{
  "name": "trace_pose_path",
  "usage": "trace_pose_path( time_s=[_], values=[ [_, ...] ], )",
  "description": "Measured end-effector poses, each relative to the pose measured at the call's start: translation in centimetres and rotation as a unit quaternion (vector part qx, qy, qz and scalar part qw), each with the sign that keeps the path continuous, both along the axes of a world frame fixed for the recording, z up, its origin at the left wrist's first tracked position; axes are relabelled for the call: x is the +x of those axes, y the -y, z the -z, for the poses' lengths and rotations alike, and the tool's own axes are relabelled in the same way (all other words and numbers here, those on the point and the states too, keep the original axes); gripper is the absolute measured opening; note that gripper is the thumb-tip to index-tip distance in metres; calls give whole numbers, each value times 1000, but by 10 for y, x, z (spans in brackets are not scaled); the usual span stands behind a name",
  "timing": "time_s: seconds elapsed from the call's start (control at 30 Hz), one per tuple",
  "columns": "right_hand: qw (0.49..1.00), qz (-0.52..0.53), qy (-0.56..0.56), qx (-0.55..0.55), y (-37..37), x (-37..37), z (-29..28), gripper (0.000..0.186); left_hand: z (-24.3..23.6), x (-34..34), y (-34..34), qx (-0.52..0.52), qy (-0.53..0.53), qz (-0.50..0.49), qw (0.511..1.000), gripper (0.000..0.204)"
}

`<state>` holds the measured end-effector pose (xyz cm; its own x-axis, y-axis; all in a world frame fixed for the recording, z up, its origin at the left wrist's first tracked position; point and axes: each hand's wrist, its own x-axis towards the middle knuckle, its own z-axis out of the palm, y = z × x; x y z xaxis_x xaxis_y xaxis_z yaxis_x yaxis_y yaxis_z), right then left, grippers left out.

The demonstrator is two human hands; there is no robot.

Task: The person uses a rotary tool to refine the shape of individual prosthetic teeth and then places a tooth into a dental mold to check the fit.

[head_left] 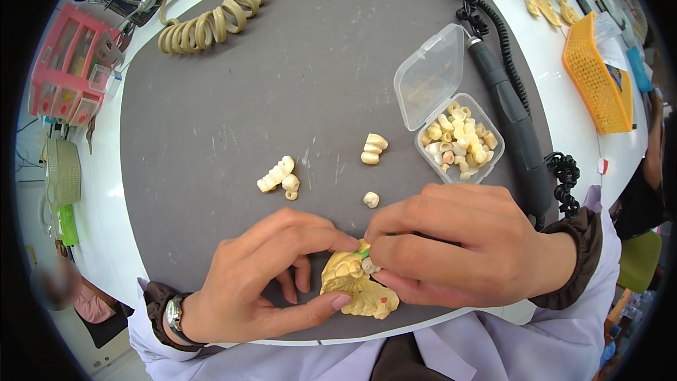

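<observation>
Near the mat's front edge, a yellow plaster dental cast (345, 271) with a green patch and small red marks lies between my hands. My left hand (268, 275) grips its left side, thumb low and fingertips at the top. Fingers of my right hand (451, 247) close over the cast's right side, pinching at a small whitish dental crown (370, 265); they partly hide it. Just beyond lie a single crown (371, 200), a joined dental bridge (374, 148) and a cluster of bridge pieces (279, 177).
A clear lidded box (486, 114) of crowns stands open at right, beside a black dental handpiece (511, 123) with coiled cord. A beige coiled hose (218, 17) lies at the back left. Pink drawers (67, 63) and a yellow basket (596, 74) flank the grey mat (282, 92).
</observation>
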<state>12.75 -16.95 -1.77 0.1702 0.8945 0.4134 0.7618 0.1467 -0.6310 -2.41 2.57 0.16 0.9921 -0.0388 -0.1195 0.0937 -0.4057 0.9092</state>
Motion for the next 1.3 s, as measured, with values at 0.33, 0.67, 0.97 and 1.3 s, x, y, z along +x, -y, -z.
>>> trace_pose_path(
  time_s=[0.33,0.67,0.97,1.3],
  values=[
    [1000,3,-3,3,-1,0,1,25,-1,1,0,-3,0,-1,1000,44],
    [1000,2,-1,10,0,0,3,25,1,1,-1,7,11,15,1000,43],
    [1000,-17,3,-5,0,2,-3,21,0,0,0,2,-1,7,1000,41],
    [999,-30,-20,-15,0,3,-2,26,0,2,-2,14,11,31,999,44]
  ],
)
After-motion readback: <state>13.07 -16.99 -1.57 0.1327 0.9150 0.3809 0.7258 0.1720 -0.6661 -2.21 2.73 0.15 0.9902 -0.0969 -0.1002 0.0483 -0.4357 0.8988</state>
